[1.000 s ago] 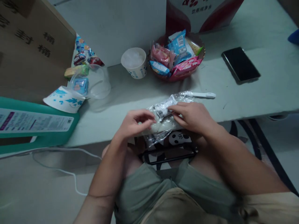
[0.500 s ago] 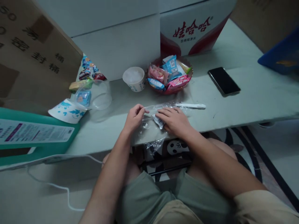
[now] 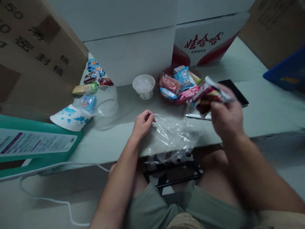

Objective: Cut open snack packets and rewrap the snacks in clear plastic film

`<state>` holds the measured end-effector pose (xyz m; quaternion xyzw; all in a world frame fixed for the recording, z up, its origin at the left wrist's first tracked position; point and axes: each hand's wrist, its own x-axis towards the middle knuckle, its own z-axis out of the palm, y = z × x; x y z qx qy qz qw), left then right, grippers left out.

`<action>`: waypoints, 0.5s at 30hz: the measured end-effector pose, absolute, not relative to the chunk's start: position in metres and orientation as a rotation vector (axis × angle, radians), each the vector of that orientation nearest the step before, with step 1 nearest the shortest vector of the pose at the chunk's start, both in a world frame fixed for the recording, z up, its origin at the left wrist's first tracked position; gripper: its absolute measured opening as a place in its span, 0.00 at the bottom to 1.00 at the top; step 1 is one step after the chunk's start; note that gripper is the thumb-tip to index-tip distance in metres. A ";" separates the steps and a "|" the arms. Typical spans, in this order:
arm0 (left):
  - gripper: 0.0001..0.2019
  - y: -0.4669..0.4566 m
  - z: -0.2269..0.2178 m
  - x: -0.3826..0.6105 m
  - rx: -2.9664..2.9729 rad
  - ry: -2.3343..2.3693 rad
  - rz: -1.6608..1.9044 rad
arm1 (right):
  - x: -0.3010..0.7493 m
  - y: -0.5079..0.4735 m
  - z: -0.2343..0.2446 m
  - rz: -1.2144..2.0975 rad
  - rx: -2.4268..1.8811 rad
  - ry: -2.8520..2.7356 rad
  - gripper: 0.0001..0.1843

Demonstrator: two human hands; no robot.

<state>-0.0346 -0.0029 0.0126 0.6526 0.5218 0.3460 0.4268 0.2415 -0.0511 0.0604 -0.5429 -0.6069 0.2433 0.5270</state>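
Observation:
My left hand (image 3: pixel 143 123) is closed, pinching the upper left corner of a clear plastic bag (image 3: pixel 171 133). The bag lies spread over the table's front edge and hangs partly off it. My right hand (image 3: pixel 227 113) is raised at the right, fingers wrapped round a shiny snack packet (image 3: pixel 209 95) in dark red, yellow and silver, slightly blurred. Behind the packet stands a reddish see-through bowl (image 3: pixel 164 99) with several wrapped snacks. A white stick-like utensil (image 3: pixel 196 116) rests on the table below the packet.
A paper cup (image 3: pixel 144 87) stands left of the bowl. A clear plastic tub (image 3: pixel 107 103) and a white-blue paper cup (image 3: pixel 70 118) lie farther left, near a green jug (image 3: pixel 43 149). Cartons (image 3: pixel 133 60) line the back. A phone (image 3: pixel 234 90) lies behind my right hand.
My right hand has lifted off the plastic bag and swung up to the right with the snack packet. My left hand stays at the bag's corner. The view has shifted slightly.

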 end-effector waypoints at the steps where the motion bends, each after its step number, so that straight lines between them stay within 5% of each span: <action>1: 0.11 -0.002 0.013 -0.034 1.639 1.302 0.854 | 0.249 -0.032 0.070 0.464 -1.308 -1.364 0.22; 6: 0.11 0.000 0.009 -0.033 1.703 1.301 0.811 | 0.288 0.080 0.078 0.157 -1.579 -1.472 0.13; 11: 0.11 -0.002 0.009 -0.031 1.732 1.305 0.781 | 0.309 0.132 0.051 0.018 -1.648 -1.731 0.27; 15: 0.10 -0.007 0.013 -0.035 1.789 1.272 0.761 | 0.281 0.064 0.077 -0.077 -1.670 -1.593 0.10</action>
